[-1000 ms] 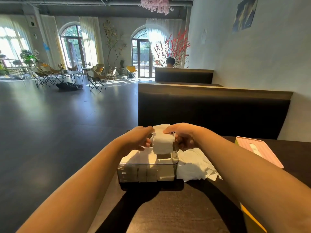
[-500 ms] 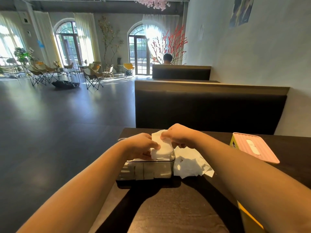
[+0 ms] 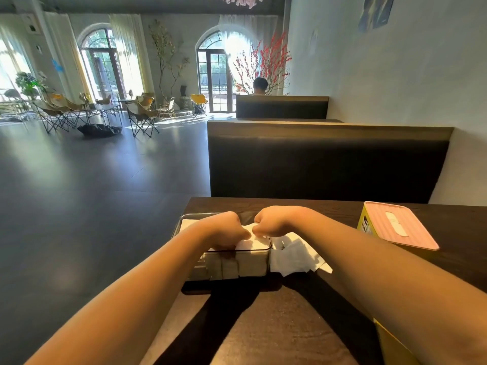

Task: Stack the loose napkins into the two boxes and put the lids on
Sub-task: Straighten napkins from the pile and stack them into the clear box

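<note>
Folded napkin wad pinched between both hands, left hand and right hand knuckle to knuckle, fingers curled onto it. The grip sits at the rim of the clear box, over its right end. Stacked napkins show through the wall directly below the grip.

Step, as I read it: seating this wad in the clear box. The next move calls for pushing it down level with the stack and letting go without dragging it back out.

Loose napkins lie just right of the grip, on the table, not yet boxed. Well right of the grip, a yellow box has its pink lid on.

Hard to tell: fingertips are hidden under the knuckles. A dark slab below the box may be shadow or a lid. A yellow object is cut off at the lower right.
</note>
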{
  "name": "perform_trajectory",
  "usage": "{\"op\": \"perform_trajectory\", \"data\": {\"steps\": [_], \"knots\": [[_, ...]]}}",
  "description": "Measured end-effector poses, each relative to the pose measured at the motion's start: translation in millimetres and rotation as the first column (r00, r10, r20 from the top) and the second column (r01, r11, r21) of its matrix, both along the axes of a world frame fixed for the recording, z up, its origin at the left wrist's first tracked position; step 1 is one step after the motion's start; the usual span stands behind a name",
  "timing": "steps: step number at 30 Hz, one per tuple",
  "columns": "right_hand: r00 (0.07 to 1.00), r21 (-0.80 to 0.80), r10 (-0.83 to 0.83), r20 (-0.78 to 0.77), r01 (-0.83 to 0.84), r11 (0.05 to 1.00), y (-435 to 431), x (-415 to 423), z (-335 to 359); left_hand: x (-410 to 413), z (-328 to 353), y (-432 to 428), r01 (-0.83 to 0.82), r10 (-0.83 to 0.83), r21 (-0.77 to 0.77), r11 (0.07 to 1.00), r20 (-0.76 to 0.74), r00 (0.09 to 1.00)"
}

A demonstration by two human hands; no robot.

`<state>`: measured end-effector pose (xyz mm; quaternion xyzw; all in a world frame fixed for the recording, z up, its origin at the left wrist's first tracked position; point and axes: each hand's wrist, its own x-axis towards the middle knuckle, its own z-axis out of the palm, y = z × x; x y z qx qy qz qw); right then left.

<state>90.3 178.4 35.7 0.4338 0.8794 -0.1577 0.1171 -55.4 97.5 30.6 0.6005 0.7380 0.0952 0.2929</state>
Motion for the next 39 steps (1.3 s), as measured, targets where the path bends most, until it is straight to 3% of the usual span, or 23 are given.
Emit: {"op": "perform_trajectory", "data": {"steps": [9,12,18,24,30,39], "knots": [[0.994,0.052,0.014,0.112,-0.020,0.998,-2.7,-5.9,-1.6,9.6,0.1,-9.4,0.086,-0.061,0.119,0.989,-0.201,0.978],[0.997,0.124,-0.012,0.076,0.002,0.992,-6.9,-7.2,-1.8,12.1,-1.0,-9.7,0.125,-0.073,0.160,0.979,-0.300,0.951],[0.995,0.149,-0.020,-0.094,0.034,0.988,-17.9,4.7,5.5,10.5,5.2,-13.3,0.228,-0.232,-0.046,0.972,-0.095,0.968],[1.000,-0.008,0.018,-0.023,-0.018,1.000,-21.4,10.9,2.3,18.8,8.6,-13.4,0.287,-0.308,-0.149,0.946,-0.148,0.940],[1.000,-0.096,-0.002,0.022,0.005,0.995,-23.2,9.8,0.7,-0.9,10.5,-13.4,0.253,-0.265,-0.085,0.964,-0.201,0.943],[0.995,-0.068,-0.045,0.085,0.051,0.996,-19.5,2.7,-8.3,0.1,8.3,-18.5,0.288,-0.326,-0.188,0.939,-0.214,0.921]]}}
